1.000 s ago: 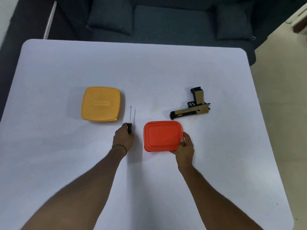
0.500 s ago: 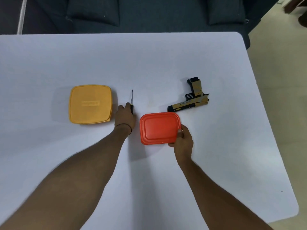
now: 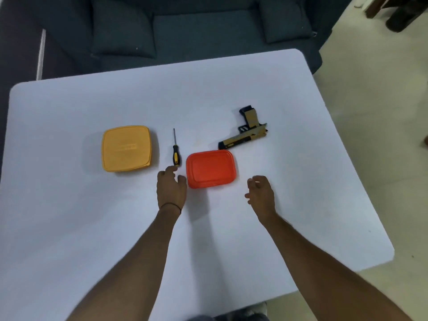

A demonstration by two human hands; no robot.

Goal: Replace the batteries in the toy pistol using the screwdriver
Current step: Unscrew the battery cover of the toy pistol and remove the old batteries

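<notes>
left hand (image 3: 171, 188) empty, loosely curled, fingertips just beside black-and-yellow-handled screwdriver (image 3: 175, 152) | right hand (image 3: 260, 193) empty, relaxed | tan-and-black plastic toy pistol (image 3: 245, 133) untouched | items likely staged within reach

A white table (image 3: 69, 228) with rounded corners spreads out in front of me. On its left half sits a square yellow-orange container (image 3: 126, 148) with its lid on. Right of it and a little nearer to me lies a smaller red container (image 3: 210, 169), also lidded; the two are apart. Beyond the table's far edge stands a dark blue sofa (image 3: 203, 28), with a left cushion (image 3: 122, 28) and a right cushion (image 3: 287, 22) on it. To the right I see pale floor (image 3: 370, 89), and in the far right corner a dark shape (image 3: 403, 17) I cannot make out.
</notes>
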